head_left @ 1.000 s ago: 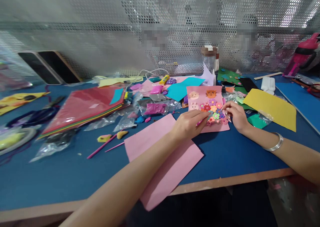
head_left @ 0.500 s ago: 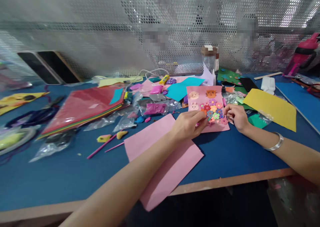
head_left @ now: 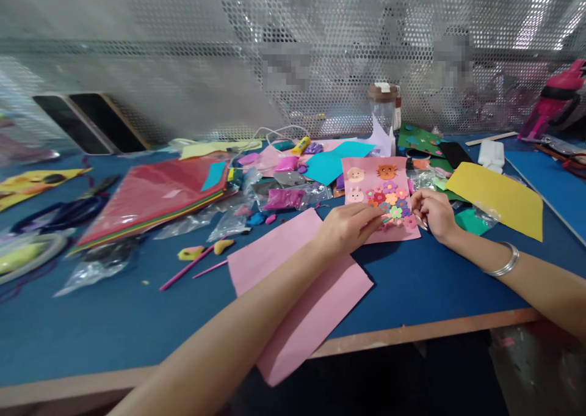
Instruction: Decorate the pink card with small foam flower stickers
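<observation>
On the blue table, a pink sheet (head_left: 376, 164) carries an orange cat face (head_left: 386, 171), two pale animal faces and a cluster of colourful clay-like flowers (head_left: 395, 211). My left hand (head_left: 347, 228) reaches over its lower left part with the fingers close together; a small green bit shows at the fingertips. Whatever lies beneath these fingers is hidden. At the sheet's right edge, my right hand (head_left: 434, 213) has its fingers curled together beside the flowers, and I cannot make out what is in them. A larger plain pink sheet (head_left: 302, 306) lies under my left forearm.
Stacked coloured sheets (head_left: 155, 196), a magenta bag (head_left: 284, 198) and a magenta stick (head_left: 183, 275) lie to the left. Right of my hands is a yellow sheet (head_left: 499, 199). A lidded cup (head_left: 383, 110) and a pink bottle (head_left: 552, 101) stand by the perforated metal wall.
My left hand has flattened slightly, its fingers stretching further over the lower flowers. My right hand's fingers have shifted a little at the sheet's edge. The sheets stay put.
</observation>
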The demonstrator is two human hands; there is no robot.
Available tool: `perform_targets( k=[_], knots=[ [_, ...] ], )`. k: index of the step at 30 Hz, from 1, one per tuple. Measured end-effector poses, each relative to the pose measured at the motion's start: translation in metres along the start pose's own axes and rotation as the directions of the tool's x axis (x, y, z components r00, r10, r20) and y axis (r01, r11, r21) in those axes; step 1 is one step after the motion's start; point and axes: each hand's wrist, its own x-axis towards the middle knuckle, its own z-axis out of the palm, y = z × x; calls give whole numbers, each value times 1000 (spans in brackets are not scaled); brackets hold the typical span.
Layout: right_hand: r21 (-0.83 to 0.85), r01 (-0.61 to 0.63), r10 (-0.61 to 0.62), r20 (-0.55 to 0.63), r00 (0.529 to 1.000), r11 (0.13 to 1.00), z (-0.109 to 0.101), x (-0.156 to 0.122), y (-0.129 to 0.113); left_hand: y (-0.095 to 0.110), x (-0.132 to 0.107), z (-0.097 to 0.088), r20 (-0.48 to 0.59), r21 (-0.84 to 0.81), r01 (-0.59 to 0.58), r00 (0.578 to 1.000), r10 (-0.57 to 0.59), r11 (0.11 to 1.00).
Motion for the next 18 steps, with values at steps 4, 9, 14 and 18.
perform_targets(
  k=[4, 9, 14, 18],
  knots=[
    [-51, 29, -32, -65, 997, 998, 1, 1, 3, 0, -1, -1, 14, 6, 5, 1000, -5, 1000],
    [-93, 96, -102, -68, 992, 991, 2, 3, 8, -1, -2, 2, -43, 14, -1, 999, 2, 1000],
    [-160, 55, -57, -9, 998, 986, 2, 2, 9, -2, -3, 4, -13, -18, 9, 1000, -10, 1000],
    [-227, 88, -95, -20, 995, 970, 2, 1, 8, -3, -3, 6, -28, 27, -23, 999, 24, 999]
  ],
)
